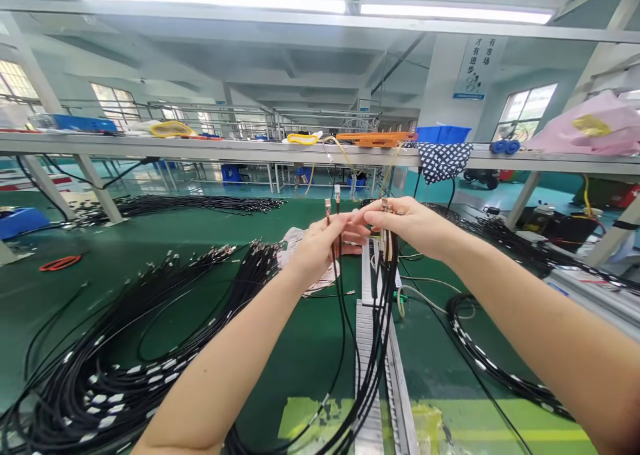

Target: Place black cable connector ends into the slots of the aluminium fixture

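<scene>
A green work table [150, 268] spreads under me, with one big heap of black cables with white tags [115, 362] at eight o'clock, a smaller black coil [480, 348] at four o'clock, and one grey metal rail [373, 348] running toward six o'clock. Above that rail my left hand [313, 248] pinches two thin black wires with metal terminal ends [334, 205]. My right hand [415, 225] is closed on a bundle of black wires [385, 288] hanging across the rail, hiding part of it.
</scene>
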`<move>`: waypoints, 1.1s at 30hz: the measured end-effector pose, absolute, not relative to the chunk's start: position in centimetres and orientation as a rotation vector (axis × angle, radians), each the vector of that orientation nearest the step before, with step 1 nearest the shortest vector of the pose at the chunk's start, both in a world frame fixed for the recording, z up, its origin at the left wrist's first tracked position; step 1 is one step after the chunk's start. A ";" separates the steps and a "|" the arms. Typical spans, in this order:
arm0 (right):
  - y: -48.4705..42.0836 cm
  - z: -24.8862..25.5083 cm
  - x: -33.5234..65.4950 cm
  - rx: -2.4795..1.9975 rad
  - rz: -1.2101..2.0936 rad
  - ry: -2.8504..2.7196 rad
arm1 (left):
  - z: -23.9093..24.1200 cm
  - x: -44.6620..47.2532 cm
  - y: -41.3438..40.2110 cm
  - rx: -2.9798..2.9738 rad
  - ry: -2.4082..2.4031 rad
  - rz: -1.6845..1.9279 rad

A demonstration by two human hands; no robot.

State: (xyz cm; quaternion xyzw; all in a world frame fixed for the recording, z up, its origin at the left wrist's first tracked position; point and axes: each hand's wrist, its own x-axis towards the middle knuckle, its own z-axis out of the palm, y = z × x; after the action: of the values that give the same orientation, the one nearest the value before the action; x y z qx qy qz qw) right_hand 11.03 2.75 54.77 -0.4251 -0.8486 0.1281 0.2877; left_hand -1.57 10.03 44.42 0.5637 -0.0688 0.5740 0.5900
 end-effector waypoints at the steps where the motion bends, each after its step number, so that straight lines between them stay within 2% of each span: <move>1: 2.8 54.6 11.3 -1.143 0.267 -2.232 | 44.4 -1.6 10.1 1.274 -0.138 1.350; 3: 3.0 54.1 11.7 -1.167 0.230 -2.164 | 44.2 -1.2 9.8 1.234 -0.102 1.368; 9: 3.2 53.0 11.9 -1.135 0.472 -2.173 | 44.6 1.7 7.6 1.321 -0.080 1.402; 16: 3.0 51.8 13.1 -1.121 0.478 -2.027 | 45.0 2.9 7.8 1.546 0.042 1.525; 22: 2.6 51.5 14.0 -1.162 0.508 -2.053 | 44.6 1.7 8.5 1.514 -0.019 1.104; 28: 2.0 51.7 15.0 -1.182 0.515 -1.957 | 43.5 1.4 8.5 1.891 0.205 0.899; 33: 1.5 51.4 15.9 -1.220 0.563 -2.022 | 42.9 0.7 10.0 1.809 -0.037 0.553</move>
State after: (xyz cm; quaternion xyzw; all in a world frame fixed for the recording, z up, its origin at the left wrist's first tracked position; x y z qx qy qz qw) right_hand 15.90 1.49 51.36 -0.4708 -0.7805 0.2173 0.3493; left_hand 0.65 10.01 42.85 0.7756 -0.0157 0.2373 0.5848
